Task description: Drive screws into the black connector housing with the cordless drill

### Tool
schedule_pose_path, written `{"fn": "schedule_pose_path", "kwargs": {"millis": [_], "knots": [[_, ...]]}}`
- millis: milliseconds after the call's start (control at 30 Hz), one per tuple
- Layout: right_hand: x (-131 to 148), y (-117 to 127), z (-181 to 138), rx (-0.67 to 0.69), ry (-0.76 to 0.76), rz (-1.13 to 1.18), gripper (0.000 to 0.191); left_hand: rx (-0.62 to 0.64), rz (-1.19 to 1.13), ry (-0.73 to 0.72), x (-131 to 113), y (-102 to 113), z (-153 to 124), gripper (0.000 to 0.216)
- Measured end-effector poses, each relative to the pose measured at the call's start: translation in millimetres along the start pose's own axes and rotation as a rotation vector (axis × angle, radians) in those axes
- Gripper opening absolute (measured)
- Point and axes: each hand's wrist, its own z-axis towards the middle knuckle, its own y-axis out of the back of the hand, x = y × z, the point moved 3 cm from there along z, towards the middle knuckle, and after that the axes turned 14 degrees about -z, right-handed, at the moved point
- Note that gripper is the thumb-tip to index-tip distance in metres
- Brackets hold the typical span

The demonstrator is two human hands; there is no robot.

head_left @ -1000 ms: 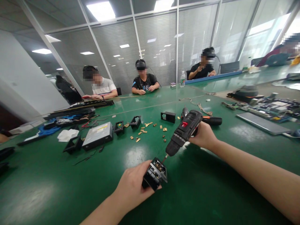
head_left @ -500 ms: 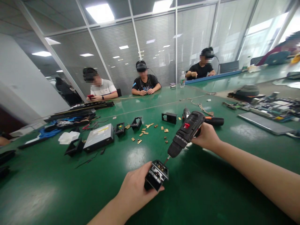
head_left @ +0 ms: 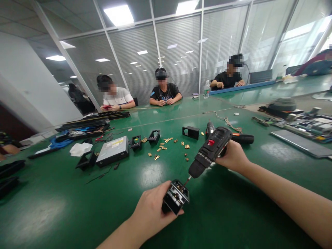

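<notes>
My left hand grips a small black plastic housing with metal contacts inside, held just above the green table. My right hand is wrapped round the handle of a black cordless drill with a red switch. The drill slants down to the left and its bit tip sits in the top of the housing.
Several small brass parts and black housings lie scattered mid-table, beside a silver optical drive and a white cloth. A second screwdriver lies behind the drill. Circuit boards fill the right. Three people sit at the far edge.
The view has shifted slightly, moving everything a little right and down in the picture. Both hands keep their hold, with the bit still in the housing.
</notes>
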Motion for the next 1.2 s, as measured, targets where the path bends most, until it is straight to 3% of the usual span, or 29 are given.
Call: {"fn": "schedule_pose_path", "kwargs": {"millis": [433,600,967,1200], "knots": [[-0.1,-2.3,2.5,-0.018,0.005,-0.067,0.035,-0.071,0.088,-0.066,4.6,0.9,-1.3,0.06],[1.1,-1.2,1.7,-0.021,0.01,-0.06,0.037,-0.025,0.027,-0.043,2.1,0.9,2.0,0.049],[1.4,-1.2,3.1,-0.021,0.03,-0.038,0.04,-0.005,0.053,-0.051,1.2,1.8,1.4,0.047],[-1.8,-2.3,2.8,-0.03,0.025,-0.06,0.034,-0.065,0.101,-0.103,0.0,1.0,-1.0,0.056]]}}
